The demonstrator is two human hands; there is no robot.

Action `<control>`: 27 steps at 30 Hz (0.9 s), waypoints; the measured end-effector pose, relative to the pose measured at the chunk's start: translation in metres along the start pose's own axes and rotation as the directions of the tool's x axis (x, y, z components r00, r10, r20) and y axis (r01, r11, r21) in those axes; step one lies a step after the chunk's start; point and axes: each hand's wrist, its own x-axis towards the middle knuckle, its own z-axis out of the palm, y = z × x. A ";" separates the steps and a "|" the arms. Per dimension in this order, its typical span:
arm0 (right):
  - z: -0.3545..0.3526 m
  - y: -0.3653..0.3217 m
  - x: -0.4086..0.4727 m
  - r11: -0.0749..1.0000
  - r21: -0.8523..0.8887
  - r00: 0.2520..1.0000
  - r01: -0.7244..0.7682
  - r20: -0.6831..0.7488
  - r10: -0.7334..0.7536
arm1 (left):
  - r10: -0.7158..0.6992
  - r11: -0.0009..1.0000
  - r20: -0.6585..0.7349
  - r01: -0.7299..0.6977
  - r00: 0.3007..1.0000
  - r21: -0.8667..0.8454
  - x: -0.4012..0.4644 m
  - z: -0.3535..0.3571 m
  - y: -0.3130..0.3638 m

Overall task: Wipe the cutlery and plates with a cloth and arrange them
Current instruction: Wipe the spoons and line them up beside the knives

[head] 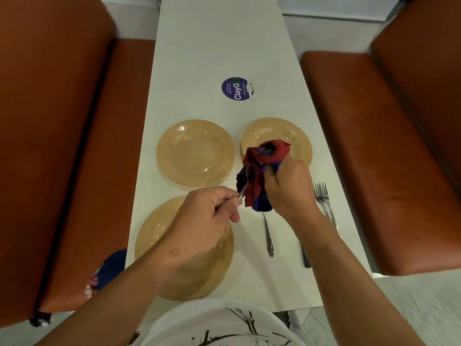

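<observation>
My left hand (207, 216) pinches the handle of a metal spoon (245, 179), whose bowl lies against a red and blue cloth (259, 176). My right hand (289, 186) grips that bunched cloth above the table. Three amber glass plates lie on the white table (212, 58): one at the middle left (195, 153), one at the right (277, 136) partly behind the cloth, and a near one (184, 248) under my left forearm. An ornate utensil handle (268, 236) lies below the cloth, its head hidden. Two forks (324, 201) lie to the right of my right wrist.
A round purple sticker (237, 88) sits on the table beyond the plates. Orange padded benches stand on the left (74, 146) and right (374, 158) of the narrow table. A patterned cloth bundle (107, 270) lies on the left bench. Another handle (305, 258) shows under my right forearm.
</observation>
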 end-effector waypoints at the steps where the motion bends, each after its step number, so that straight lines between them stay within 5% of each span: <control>1: 0.000 0.001 0.000 0.993 0.080 0.995 -0.089 -0.035 0.092 | -0.004 1.000 -0.008 0.004 1.000 0.008 0.001 -0.003 0.001; 5: -0.015 0.005 -0.003 0.674 0.670 0.924 -0.313 0.049 0.380 | -0.048 0.998 -0.073 0.045 0.996 -0.040 0.003 -0.013 0.000; 8: -0.009 0.016 -0.010 0.395 0.813 0.882 -0.427 0.278 0.380 | -0.059 0.995 -0.105 0.051 0.993 -0.084 0.004 -0.010 0.001; 10: 0.002 0.015 -0.017 0.310 0.805 0.855 -0.505 0.419 0.306 | -0.047 0.993 -0.111 0.034 0.993 -0.111 0.004 -0.005 0.001; 16: 0.030 -0.004 -0.027 0.297 0.811 0.863 -0.504 0.460 0.208 | -0.011 0.996 -0.136 -0.001 0.991 -0.089 0.010 0.009 0.003; 22: 0.029 -0.002 -0.026 0.456 0.764 0.889 -0.457 0.373 0.265 | -0.024 0.993 -0.208 0.048 0.978 0.112 0.013 -0.003 0.001; 27: 0.030 -0.003 -0.024 0.577 0.694 0.903 -0.430 0.339 0.266 | 0.080 0.995 -0.322 -0.056 0.943 0.083 0.036 -0.016 0.019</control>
